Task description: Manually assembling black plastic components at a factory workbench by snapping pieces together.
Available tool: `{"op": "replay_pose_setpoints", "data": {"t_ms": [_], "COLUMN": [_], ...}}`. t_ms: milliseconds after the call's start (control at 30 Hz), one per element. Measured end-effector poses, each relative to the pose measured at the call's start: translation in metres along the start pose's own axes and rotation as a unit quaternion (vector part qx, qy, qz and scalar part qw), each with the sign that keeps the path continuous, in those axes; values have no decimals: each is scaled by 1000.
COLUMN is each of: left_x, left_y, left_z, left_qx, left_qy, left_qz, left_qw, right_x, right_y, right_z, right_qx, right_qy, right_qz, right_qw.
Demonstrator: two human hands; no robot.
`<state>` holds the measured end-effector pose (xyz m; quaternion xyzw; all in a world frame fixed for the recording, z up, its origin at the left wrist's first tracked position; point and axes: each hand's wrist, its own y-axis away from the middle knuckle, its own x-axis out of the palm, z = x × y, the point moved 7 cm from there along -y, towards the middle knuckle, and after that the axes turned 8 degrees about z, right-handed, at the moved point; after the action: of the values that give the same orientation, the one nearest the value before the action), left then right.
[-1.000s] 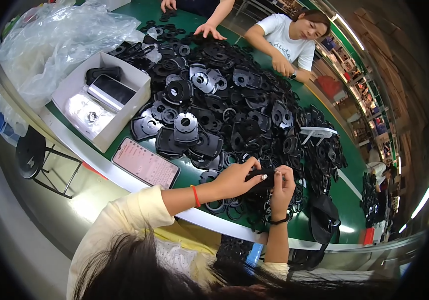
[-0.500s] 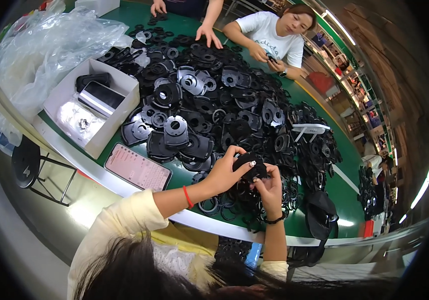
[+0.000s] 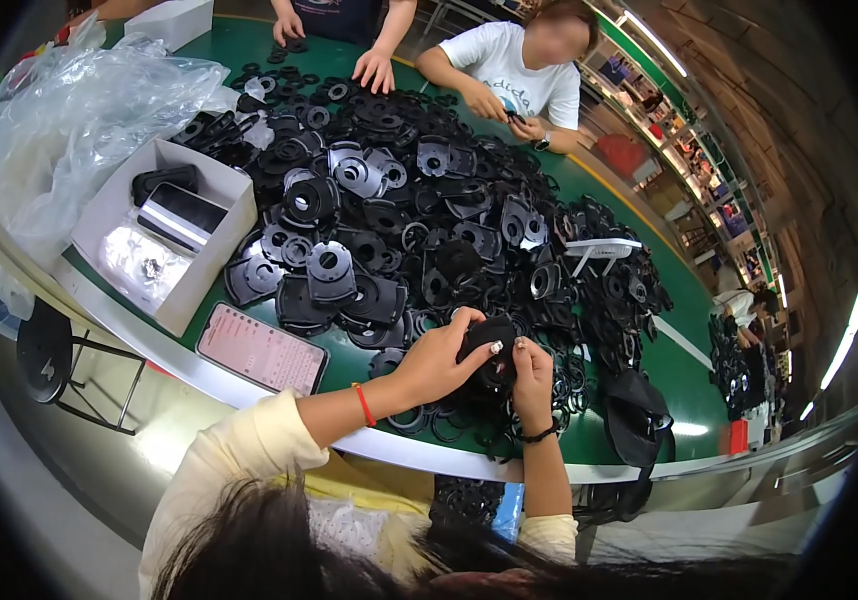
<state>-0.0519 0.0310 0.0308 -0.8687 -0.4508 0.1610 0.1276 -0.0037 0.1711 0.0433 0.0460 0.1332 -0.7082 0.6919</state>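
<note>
Grasping a black part [image 3: 487,332], the left hand [image 3: 441,360] is curling its fingers and thumb around the piece's left side. The right hand [image 3: 533,378] is meeting it from the other side, thumb and fingers bent close to the part's right edge; whether they are pinching it, you cannot tell. The part is sitting between both hands, above the near side of a green table [image 3: 691,392], and its exact shape is being hidden by the fingers. A red band [image 3: 363,404] is circling the left wrist, a dark bracelet [image 3: 539,434] the right. Beyond the hands, a wide heap of black plates and rings [image 3: 429,215] is spreading over the table. To the left, a phone [image 3: 261,347] is lying face up with its screen lit, near an open white box [image 3: 211,258] holding several items. Clear plastic sheeting [image 3: 79,130] is bunching behind the box. Across the table, a person in a white shirt [image 3: 509,72] is holding a small dark piece [image 3: 516,117].
</note>
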Motion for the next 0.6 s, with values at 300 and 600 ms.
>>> {"op": "replay_pose_setpoints", "data": {"t_ms": [300, 600], "left_x": [7, 4], "left_y": [0, -1], "left_z": [6, -2], "left_qx": [-26, -16], "left_qy": [-3, -21], "left_qz": [66, 68], "left_qw": [997, 997], "right_x": [-1, 1], "right_y": [-1, 0], "right_z": [-18, -7], "right_qx": [22, -25], "right_qy": [10, 129], "right_qz": [56, 44], "right_qw": [998, 990]}}
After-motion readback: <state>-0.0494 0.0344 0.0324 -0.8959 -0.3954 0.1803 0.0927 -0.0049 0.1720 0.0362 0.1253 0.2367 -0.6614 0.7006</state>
